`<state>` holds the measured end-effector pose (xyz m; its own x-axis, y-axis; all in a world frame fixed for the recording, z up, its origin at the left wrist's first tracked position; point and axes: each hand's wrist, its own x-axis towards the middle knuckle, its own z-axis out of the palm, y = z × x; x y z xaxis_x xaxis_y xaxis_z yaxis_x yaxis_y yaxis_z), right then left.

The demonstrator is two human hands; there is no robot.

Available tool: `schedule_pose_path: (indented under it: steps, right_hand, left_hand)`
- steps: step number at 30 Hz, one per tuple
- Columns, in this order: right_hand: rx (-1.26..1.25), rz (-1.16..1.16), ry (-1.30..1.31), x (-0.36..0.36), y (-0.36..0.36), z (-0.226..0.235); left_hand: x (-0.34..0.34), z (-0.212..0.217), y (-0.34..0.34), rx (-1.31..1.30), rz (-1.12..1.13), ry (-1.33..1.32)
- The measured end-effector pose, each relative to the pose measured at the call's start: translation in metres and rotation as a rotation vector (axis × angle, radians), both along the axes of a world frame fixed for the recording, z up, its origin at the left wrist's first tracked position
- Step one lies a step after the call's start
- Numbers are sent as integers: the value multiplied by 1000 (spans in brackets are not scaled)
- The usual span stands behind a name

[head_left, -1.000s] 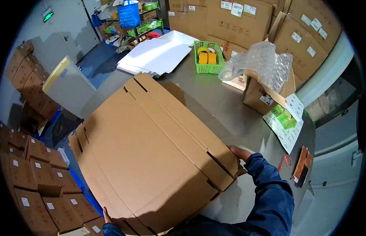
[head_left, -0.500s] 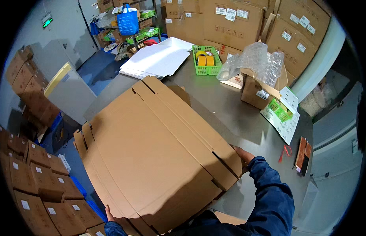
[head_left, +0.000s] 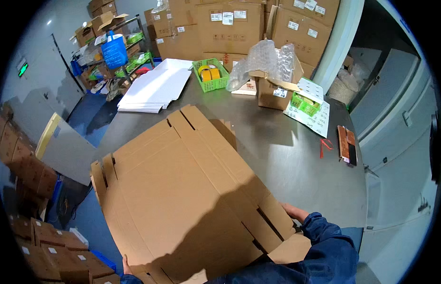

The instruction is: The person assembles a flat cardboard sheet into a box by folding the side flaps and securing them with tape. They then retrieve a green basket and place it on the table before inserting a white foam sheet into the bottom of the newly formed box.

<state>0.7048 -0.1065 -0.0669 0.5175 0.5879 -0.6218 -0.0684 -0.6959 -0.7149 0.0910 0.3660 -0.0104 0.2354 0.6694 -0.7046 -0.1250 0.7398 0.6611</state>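
A large flattened brown cardboard box (head_left: 182, 189) with slotted flaps lies tilted over the near part of a grey metal table (head_left: 296, 161). My right hand (head_left: 292, 211) grips its right edge near the flap slots, blue sleeve behind it. Only the fingertips of my left hand (head_left: 126, 266) show, holding the box's lower left edge. The rest of that hand is hidden under the cardboard.
A stack of white flat sheets (head_left: 154, 90) lies at the table's far left. A green basket with yellow tape rolls (head_left: 210, 74), an open box with bubble wrap (head_left: 272, 71), a small green basket on paper (head_left: 306, 102) and a brown-black object (head_left: 347, 144) stand further off. Stacked cartons (head_left: 36, 236) fill the floor at left.
The flat box has shifted slightly toward me and to the left, with both hands still on its edges. The view has tilted, showing more of the table's right side.
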Motion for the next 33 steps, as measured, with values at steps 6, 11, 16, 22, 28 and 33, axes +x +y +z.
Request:
schedule_pose_path:
  steps: [6, 11, 16, 22, 28, 33]
  right_hand:
    - [332, -322, -194, 92, 146, 26]
    - [328, -527, 282, 146, 265, 12]
    - [231, 91, -437, 126, 302, 34]
    - [98, 54, -357, 153, 306, 3]
    - [175, -168, -204, 186, 314, -37]
    - [191, -224, -295, 179, 297, -20]
  left_hand:
    - [-25, -17, 3, 30, 88, 90]
    - [-24, -35, 10, 0, 77, 109]
    - [-30, -38, 3, -23, 78, 98]
    - [-22, -34, 0, -60, 5, 53]
    - [-16, -40, 6, -64, -21, 37]
    - [-20, -56, 7, -42, -30, 28]
